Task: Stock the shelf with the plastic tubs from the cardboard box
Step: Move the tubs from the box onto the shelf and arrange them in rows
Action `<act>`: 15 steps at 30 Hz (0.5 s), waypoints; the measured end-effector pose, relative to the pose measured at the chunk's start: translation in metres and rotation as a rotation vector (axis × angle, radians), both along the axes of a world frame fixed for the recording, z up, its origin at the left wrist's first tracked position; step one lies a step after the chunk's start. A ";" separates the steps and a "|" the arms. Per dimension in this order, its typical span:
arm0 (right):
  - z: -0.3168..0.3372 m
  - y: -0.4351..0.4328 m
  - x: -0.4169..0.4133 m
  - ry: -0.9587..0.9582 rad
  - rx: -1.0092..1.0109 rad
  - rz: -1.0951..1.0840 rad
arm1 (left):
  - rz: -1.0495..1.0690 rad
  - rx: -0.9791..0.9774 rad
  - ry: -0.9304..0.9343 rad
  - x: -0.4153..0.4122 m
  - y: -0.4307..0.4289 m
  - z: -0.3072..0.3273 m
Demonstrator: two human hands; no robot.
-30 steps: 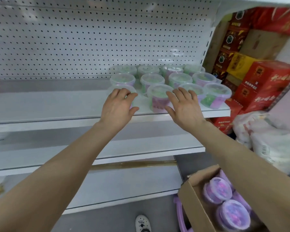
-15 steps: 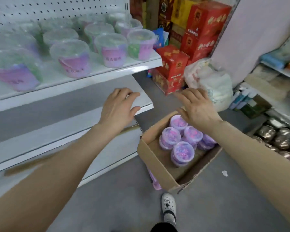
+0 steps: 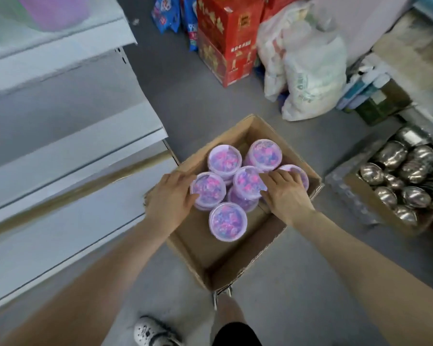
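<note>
An open cardboard box (image 3: 225,260) stands on the grey floor with several purple-lidded plastic tubs in it. My left hand (image 3: 170,196) is at the box's left side, fingers spread against the left tub (image 3: 208,188). My right hand (image 3: 285,193) lies over the right side, its fingertips on the lid of the middle tub (image 3: 246,179) and partly covering another tub (image 3: 298,172). A single tub (image 3: 227,224) stands nearest me. No tub is lifted. The white shelf (image 3: 60,136) runs along the left, with blurred stocked tubs (image 3: 53,11) at the top left corner.
Red cartons (image 3: 225,41) and white plastic bags (image 3: 310,71) stand beyond the box. A crate of shiny metal bowls (image 3: 405,181) sits at the right. My shoe (image 3: 150,330) is on the floor below the box.
My view has swung down from the shelf to the box. Both hands have dropped from above the box onto the tubs inside it.
</note>
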State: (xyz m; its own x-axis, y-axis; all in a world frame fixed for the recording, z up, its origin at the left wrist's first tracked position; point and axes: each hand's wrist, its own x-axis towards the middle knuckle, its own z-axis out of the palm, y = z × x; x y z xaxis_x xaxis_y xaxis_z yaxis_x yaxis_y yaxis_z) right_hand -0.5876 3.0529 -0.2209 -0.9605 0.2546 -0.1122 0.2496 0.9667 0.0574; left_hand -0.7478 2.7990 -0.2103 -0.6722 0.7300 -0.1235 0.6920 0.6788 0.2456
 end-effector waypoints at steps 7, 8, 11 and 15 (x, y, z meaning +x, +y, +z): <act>-0.066 0.054 -0.031 -0.049 -0.059 -0.129 | 0.174 -0.053 -0.213 0.000 0.025 -0.073; -0.071 0.060 -0.036 -0.037 -0.070 -0.134 | 0.193 -0.061 -0.233 -0.001 0.027 -0.083; -0.083 0.063 -0.043 0.051 -0.085 -0.100 | 0.298 -0.106 -0.304 -0.002 0.038 -0.105; -0.097 0.032 -0.030 0.137 -0.117 -0.051 | 0.467 -0.097 -0.381 -0.004 0.050 -0.122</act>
